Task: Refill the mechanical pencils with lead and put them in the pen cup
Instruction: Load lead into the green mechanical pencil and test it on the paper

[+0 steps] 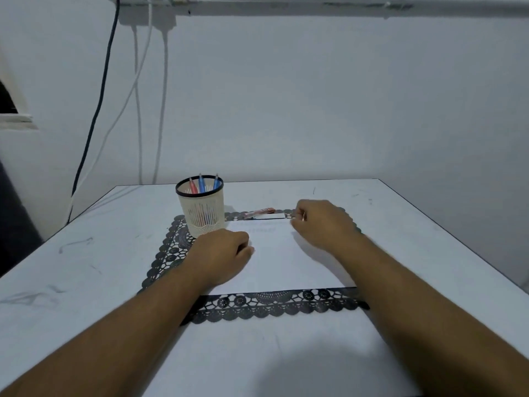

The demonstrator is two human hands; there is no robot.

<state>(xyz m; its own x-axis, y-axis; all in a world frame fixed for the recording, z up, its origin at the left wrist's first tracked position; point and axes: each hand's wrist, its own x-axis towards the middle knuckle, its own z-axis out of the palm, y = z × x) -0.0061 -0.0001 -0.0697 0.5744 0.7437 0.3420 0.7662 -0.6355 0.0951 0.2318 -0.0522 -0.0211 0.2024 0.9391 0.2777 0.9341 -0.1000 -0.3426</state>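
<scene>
— What sort of room am I steering in?
— A plain home study corner, I'd say: scuffed white table (86, 282), black lace-edged mat (274, 308), cream mesh pen cup (201, 216) just beyond my left fingers (243, 242), cables (137, 90) down the bare wall.

Both forearms reach forward over the white sheet (274, 253). The left hand (221, 253) rests on it, fingers curled under; the right hand (320, 222) lies at its far edge, fingers curled.
</scene>
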